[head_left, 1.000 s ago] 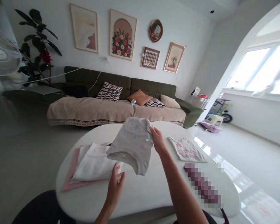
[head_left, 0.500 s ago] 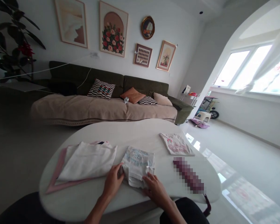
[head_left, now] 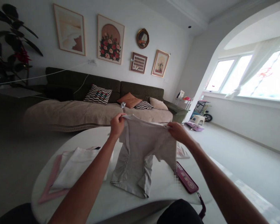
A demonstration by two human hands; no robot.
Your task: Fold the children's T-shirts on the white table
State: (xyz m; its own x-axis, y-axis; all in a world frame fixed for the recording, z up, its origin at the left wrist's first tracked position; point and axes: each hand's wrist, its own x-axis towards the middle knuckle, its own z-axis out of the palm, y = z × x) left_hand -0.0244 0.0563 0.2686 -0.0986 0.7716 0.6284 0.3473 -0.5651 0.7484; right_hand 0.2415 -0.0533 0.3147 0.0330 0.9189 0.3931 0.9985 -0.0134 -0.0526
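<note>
A small pale short-sleeved T-shirt [head_left: 140, 140] hangs spread out above the near part of the table, its lower hem reaching down to the tabletop. My left hand [head_left: 117, 126] is closed on the shirt's upper left edge. On the other side, my right hand [head_left: 179, 133] pinches its upper right edge, so the cloth is stretched between them. The shirt's sides look gathered. Partly hidden behind it lies a folded white shirt with a pinkish print [head_left: 183, 152]. To the left, a stack of white clothes [head_left: 72, 169] rests on a pink cloth [head_left: 46, 195].
The white rounded table [head_left: 84, 138] stands before me. Near its right edge lies a phone in a dark red case [head_left: 189, 182] with a strap [head_left: 202, 205] hanging over the edge. Behind is a green sofa [head_left: 141, 88] with a beige cover and cushions.
The shirt, earlier lying folded on the table under my hands, is now lifted and unfolded. Both hands have moved up and away from me, and further apart.
</note>
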